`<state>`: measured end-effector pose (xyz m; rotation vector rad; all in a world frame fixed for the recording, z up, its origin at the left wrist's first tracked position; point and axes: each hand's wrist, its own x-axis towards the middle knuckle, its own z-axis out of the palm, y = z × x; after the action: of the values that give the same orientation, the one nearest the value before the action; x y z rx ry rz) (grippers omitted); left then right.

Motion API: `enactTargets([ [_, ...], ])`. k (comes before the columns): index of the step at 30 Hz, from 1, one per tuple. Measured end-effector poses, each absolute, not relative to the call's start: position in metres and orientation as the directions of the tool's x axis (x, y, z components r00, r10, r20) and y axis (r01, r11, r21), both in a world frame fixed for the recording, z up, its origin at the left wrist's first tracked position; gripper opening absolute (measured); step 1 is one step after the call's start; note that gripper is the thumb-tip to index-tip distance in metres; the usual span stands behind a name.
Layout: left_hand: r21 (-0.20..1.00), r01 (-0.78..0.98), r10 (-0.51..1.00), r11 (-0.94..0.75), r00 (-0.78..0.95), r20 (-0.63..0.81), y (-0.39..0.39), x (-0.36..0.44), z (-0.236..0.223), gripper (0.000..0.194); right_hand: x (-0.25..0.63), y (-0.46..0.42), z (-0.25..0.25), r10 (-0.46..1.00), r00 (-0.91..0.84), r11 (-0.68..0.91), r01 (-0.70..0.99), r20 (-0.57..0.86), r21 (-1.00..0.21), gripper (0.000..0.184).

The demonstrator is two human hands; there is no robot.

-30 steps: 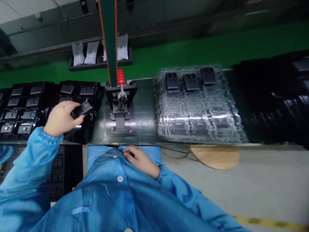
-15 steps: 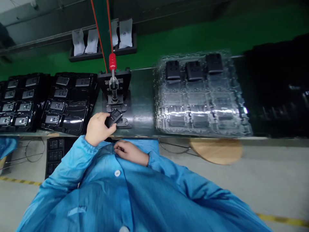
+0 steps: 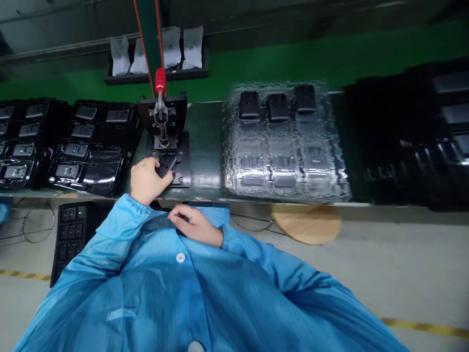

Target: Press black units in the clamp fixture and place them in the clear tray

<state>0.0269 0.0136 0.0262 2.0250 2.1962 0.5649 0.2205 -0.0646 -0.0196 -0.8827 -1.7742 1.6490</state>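
Note:
My left hand [image 3: 147,180] is closed on a small black plastic case [image 3: 165,165], thumb on its near side and fingers at its left. The case is tilted, low over the black base plate [image 3: 183,172] of a clamp fixture; whether it touches the plate I cannot tell. Behind it stands the toggle clamp [image 3: 161,115] with its red handle [image 3: 160,80] pointing up. My right hand [image 3: 196,227] rests in front of my body below the bench edge, its fingers loosely curled with nothing visible in them.
Black trays [image 3: 100,171] with similar cases lie at left. Right of the fixture, a stack of clear plastic trays [image 3: 286,146] carries three black cases [image 3: 278,107] in its back row. Farther right are dark trays [image 3: 395,142]. A bin [image 3: 157,76] with white packets stands behind.
My left hand has brought the case further over the fixture base, tilting it. My right hand has shifted slightly, its fingers a little looser. The whole view has moved slightly rightward.

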Motion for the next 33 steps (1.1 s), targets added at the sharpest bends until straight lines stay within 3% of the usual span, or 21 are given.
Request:
enactTargets([
  [3, 0.331, 0.941, 0.975, 0.065, -0.13, 0.178, 0.014, 0.028, 0.025, 0.036, 0.229, -0.05, 0.0, 0.84, -0.51, 0.259, 0.081, 0.183, -0.962, 0.019],
  [6, 0.339, 0.938, 0.976, 0.074, -0.138, 0.17, 0.015, 0.03, 0.025, 0.039, 0.23, -0.022, 0.008, 0.879, -0.398, 0.36, 0.197, 0.261, -0.912, 0.016],
  [14, 0.383, 0.92, 0.977, 0.078, -0.147, 0.154, 0.017, 0.028, 0.023, 0.04, 0.212, 0.027, -0.003, 0.885, -0.43, 0.39, 0.472, 0.18, -0.791, 0.047],
  [21, 0.492, 0.87, 0.993, -0.027, -0.034, 0.114, 0.014, 0.016, 0.023, 0.039, 0.207, 0.032, -0.002, 0.88, -0.458, 0.392, 0.548, 0.127, -0.739, 0.053],
  [33, 0.509, 0.845, 0.986, -0.163, 0.128, 0.104, 0.015, -0.007, 0.007, 0.049, 0.201, 0.032, 0.008, 0.881, -0.472, 0.378, 0.672, 0.025, -0.636, 0.052],
])
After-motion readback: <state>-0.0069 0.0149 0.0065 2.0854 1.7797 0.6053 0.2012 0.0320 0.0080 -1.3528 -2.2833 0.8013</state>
